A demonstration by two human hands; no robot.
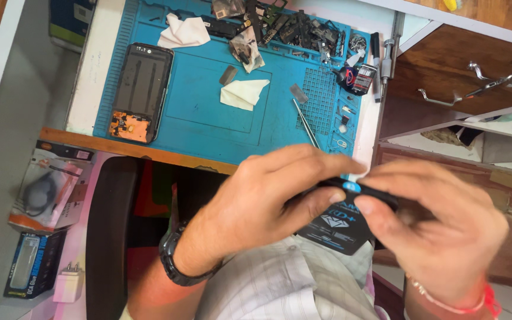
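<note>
Bright, even daylight on your blue mat [208, 118], soft shadows only, mild glare along the white desk edge [84, 83], your right hand [434, 231] smeared with motion blur, left hand [262, 201] a bit soft, frame corners slightly stretched

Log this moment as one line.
left hand: grips black flat item | right hand: pinches its blue tab | opened phone lies on blue mat

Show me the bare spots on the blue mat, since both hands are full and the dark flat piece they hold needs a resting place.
The blue mat is barest in its lower middle, between the opened phone on the left, the folded cloth above and the thin metal tool on the right. The top edge is crowded with loose phone parts, and the right strip holds a small bottle.
</note>
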